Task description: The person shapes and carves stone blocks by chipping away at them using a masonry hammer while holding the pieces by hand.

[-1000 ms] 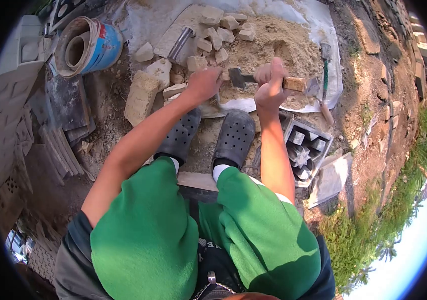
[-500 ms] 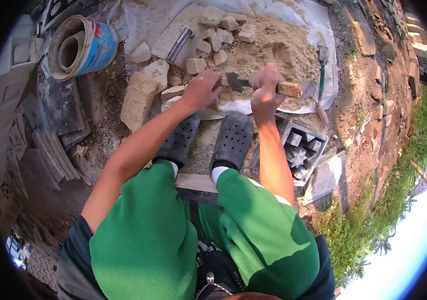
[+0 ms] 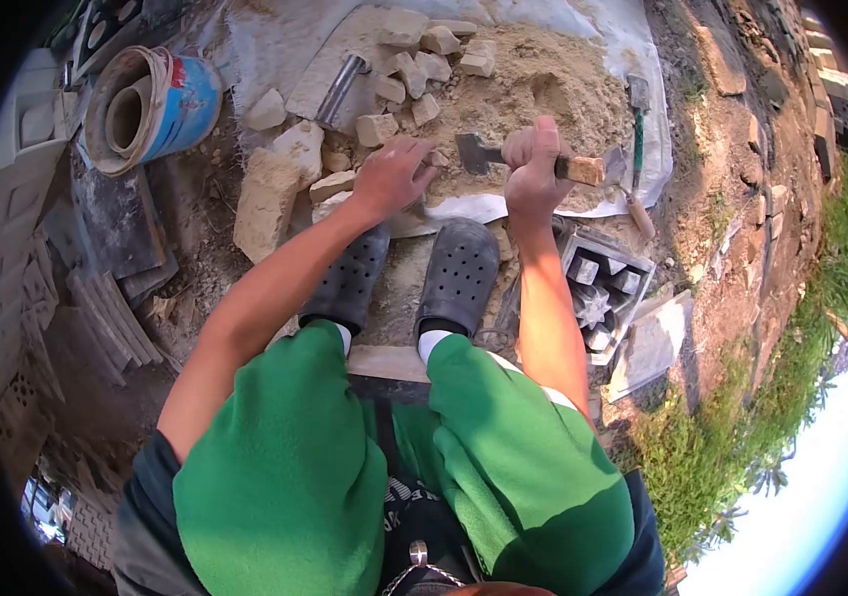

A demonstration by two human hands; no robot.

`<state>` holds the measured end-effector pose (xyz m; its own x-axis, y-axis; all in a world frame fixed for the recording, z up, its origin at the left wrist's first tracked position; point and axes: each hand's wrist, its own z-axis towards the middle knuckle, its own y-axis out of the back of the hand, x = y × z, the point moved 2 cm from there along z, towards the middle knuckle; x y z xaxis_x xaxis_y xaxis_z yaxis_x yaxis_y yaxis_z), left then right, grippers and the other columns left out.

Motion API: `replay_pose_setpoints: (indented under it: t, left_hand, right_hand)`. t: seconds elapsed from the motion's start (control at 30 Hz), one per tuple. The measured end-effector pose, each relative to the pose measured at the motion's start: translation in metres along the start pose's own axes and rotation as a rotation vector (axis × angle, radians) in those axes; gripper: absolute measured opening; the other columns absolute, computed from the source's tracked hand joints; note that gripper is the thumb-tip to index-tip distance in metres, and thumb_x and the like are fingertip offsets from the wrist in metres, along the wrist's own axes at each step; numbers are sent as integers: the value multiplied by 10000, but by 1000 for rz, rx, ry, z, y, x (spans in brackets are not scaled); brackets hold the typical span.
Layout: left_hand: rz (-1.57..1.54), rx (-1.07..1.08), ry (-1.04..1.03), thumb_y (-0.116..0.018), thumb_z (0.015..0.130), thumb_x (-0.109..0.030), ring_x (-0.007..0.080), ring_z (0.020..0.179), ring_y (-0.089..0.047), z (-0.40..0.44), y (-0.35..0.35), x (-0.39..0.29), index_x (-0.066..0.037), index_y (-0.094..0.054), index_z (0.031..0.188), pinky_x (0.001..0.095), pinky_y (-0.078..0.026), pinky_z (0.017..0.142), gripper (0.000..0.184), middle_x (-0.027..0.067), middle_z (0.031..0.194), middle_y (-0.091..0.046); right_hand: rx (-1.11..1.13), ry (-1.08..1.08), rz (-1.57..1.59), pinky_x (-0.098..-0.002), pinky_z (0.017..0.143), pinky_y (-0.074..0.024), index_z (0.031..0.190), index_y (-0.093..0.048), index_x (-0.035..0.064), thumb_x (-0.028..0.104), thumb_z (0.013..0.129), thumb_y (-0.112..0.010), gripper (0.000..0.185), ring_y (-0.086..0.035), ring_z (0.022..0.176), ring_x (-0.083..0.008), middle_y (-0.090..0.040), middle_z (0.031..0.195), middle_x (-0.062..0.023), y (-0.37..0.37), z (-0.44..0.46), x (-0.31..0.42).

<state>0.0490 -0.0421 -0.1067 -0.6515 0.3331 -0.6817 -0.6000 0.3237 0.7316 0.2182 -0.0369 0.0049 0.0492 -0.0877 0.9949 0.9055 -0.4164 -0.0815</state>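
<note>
My right hand point(image 3: 535, 167) is closed around a short tool with a flat dark metal blade point(image 3: 471, 154) and a wooden handle point(image 3: 583, 170). The blade points left, toward my left hand point(image 3: 396, 177). My left hand is held low over the stone pieces, its fingers curled together; whatever they grip is hidden. Just beyond it are pale broken stones point(image 3: 377, 130) and a metal cylinder point(image 3: 342, 89). A heap of sandy rubble point(image 3: 553, 84) spreads over a white sheet point(image 3: 627, 40) in front of both hands.
A blue-and-white bucket point(image 3: 185, 109) stands at the left, near stacked slabs point(image 3: 111, 323). At right lie a green-handled tool point(image 3: 638, 129), a wooden-handled trowel point(image 3: 639, 216) and a box point(image 3: 603, 298) of metal pieces. A large stone block point(image 3: 265, 204) sits left of my feet.
The flat blade has turned slightly and sits a little farther from my left hand. My left hand stays low with curled fingers. The whole view has shifted slightly.
</note>
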Motion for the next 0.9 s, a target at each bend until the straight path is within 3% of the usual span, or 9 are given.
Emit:
replay_pose_setpoints:
  t: [0.13,0.2,0.33,0.4,0.47,0.57,0.67,0.77,0.9]
  left_hand:
    - [37,19,-14,-687,841,-238,298,1048,-605,2,-2,-8,-112,-597,1199,415,-516,862,391,95,1146,-614]
    - [23,73,-3,-686,841,-246,299,1050,-604,3,-7,-7,-113,-596,1201,414,-518,860,394,93,1153,-605]
    - [-29,76,39,-693,833,-243,307,1014,-615,9,-10,-2,-104,-616,1154,422,-518,844,358,101,1068,-617]
    - [-63,56,42,-695,831,-237,309,998,-619,5,-7,1,-95,-625,1125,425,-517,841,334,102,1043,-619]
    - [-58,43,41,-703,824,-229,311,954,-631,5,-9,3,-82,-636,1059,428,-521,807,284,108,1016,-622]
    - [-56,-24,-39,-686,828,-203,322,906,-637,4,-10,3,-66,-627,994,430,-539,754,223,117,1020,-603]
    - [-112,-4,0,-686,824,-200,327,861,-640,5,-8,5,-74,-628,999,435,-532,733,223,124,965,-611]
    - [-155,52,67,-687,819,-191,331,824,-640,5,-8,7,-67,-639,951,429,-528,714,187,127,901,-616]
    - [-123,51,11,-680,818,-179,330,804,-640,10,-7,8,-49,-634,874,421,-527,698,149,124,855,-617]
  right_hand:
    - [-6,-30,120,-299,460,-254,552,-377,77,221,1006,-479,487,-328,452,-101,-374,503,15,3,19,34]
    - [-55,36,118,-311,437,-184,577,-259,137,249,1001,-423,469,-165,419,-104,-196,487,25,0,13,73]
    - [-52,66,23,-311,438,-190,581,-258,129,254,998,-435,470,-176,412,-101,-230,481,24,1,0,61]
    - [73,21,178,-309,468,-244,585,-450,33,179,1000,-506,443,-336,487,-92,-407,520,14,9,-9,-8]
    - [55,11,72,-311,467,-219,581,-296,95,198,1016,-441,470,-212,442,-111,-241,500,21,-7,-1,4]
    - [109,27,13,-313,464,-219,578,-300,97,196,1016,-441,470,-212,437,-109,-246,498,19,-5,13,28]
    - [155,47,196,-313,450,-213,579,-315,97,190,1020,-431,465,-210,423,-115,-255,498,19,-8,17,82]
    - [138,59,143,-313,449,-208,587,-319,95,179,1031,-415,462,-211,432,-111,-247,505,26,-12,8,71]
    - [200,144,-83,-315,448,-208,596,-321,90,166,1040,-403,458,-215,447,-103,-247,514,30,-10,0,-6]
